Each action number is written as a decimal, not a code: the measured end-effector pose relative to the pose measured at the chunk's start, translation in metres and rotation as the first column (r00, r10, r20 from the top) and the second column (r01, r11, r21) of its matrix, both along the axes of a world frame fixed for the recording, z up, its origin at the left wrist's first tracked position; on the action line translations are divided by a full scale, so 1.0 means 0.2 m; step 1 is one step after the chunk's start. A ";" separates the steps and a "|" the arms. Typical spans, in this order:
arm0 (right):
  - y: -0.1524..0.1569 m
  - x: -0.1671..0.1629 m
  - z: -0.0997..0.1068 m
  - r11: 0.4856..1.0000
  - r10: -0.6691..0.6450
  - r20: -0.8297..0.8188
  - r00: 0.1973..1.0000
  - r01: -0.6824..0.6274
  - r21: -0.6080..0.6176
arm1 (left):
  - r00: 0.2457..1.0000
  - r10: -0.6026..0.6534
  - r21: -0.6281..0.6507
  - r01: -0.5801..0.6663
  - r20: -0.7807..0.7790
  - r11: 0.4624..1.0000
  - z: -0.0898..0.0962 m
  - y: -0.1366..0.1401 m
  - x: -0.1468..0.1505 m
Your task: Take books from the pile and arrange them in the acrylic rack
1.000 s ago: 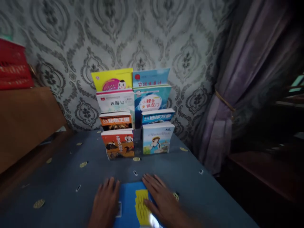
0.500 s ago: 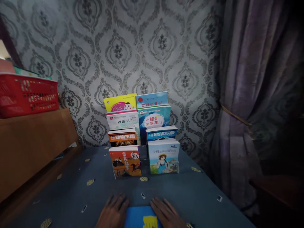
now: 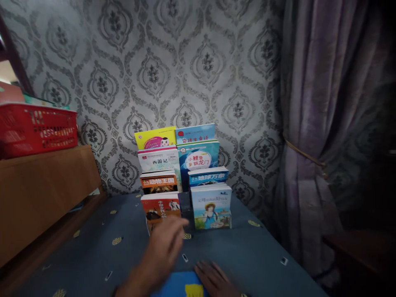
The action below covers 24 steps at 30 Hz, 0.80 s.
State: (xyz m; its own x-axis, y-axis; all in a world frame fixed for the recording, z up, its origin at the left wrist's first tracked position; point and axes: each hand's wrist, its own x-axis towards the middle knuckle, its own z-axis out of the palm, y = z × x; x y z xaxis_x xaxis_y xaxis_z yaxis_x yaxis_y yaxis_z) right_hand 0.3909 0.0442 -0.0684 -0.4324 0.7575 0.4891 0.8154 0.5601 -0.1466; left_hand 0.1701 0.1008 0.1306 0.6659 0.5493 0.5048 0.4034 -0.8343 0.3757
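A blue book or folder (image 3: 173, 284) with a yellow patch lies on the dark cloth at the bottom edge, cut off by the frame. My right hand (image 3: 215, 278) rests flat at its right side, fingers stretched out. Above the cloth, my left hand (image 3: 167, 239) is raised in front of an orange-red book (image 3: 159, 205) and covers its lower part. Motion blurs its fingers, so whether they touch that book cannot be told. Beside it stands a light blue book (image 3: 212, 206) with a figure in a hat. Both books are in the front row of a tiered rack.
Behind rise more books, among them a yellow one (image 3: 154, 138) and a blue one (image 3: 199, 159) with a white circle. At left a red basket (image 3: 58, 130) sits on a brown box (image 3: 49, 194). Patterned wallpaper and a tied curtain (image 3: 312, 123) border the table (image 3: 247, 255).
My left hand has lifted from the left side of the blue item and moved forward to the orange-red book. My right hand has stayed in place. The view has shifted slightly.
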 end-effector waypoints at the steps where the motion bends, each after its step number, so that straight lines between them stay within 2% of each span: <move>1: 0.00 -0.01 -0.01 1.000 -0.007 -0.020 1.000 0.006 -0.003 | 0.994 -0.044 -0.057 0.038 -0.102 0.998 -0.13 -0.05 0.05; 3: -0.02 -0.03 -0.01 0.999 -0.023 -0.066 0.998 0.021 -0.032 | 0.946 -0.162 -0.131 0.130 -0.280 0.983 -0.39 -0.13 0.13; 4: -0.03 -0.04 0.00 0.998 -0.032 -0.084 0.996 0.027 -0.060 | 0.918 -0.209 -0.167 0.160 -0.336 0.973 -0.48 -0.15 0.16; 6: -0.07 -0.07 0.05 0.990 -0.050 -0.095 0.994 0.036 -0.139 | 0.895 -0.229 -0.184 0.169 -0.383 0.968 -0.60 -0.18 0.17; 8: -0.11 -0.10 0.12 0.971 -0.089 -0.078 0.993 0.070 -0.228 | 0.904 -0.177 -0.175 0.116 -0.388 0.978 -0.62 -0.18 0.11; 12: -0.17 -0.16 0.28 0.941 -0.152 -0.031 0.988 0.135 -0.311 | 0.901 -0.099 -0.207 0.011 -0.422 0.978 -0.56 -0.08 -0.12; 14: -0.18 -0.18 0.31 0.926 -0.154 -0.005 0.988 0.143 -0.348 | 0.906 -0.092 -0.231 -0.006 -0.412 0.973 -0.57 -0.02 -0.24; 17: -0.18 -0.19 0.33 0.911 -0.171 0.043 0.984 0.175 -0.374 | 0.946 -0.086 -0.262 0.002 -0.311 0.965 -0.63 0.03 -0.37; 21: -0.19 -0.25 0.36 0.908 -0.173 0.136 0.975 0.212 -0.362 | 0.985 -0.030 -0.258 -0.015 -0.171 0.966 -0.68 0.04 -0.42; 24: -0.20 -0.38 0.38 0.926 -0.065 0.162 0.985 0.120 -0.357 | 0.994 -0.026 -0.235 0.001 -0.103 0.972 -0.70 0.04 -0.41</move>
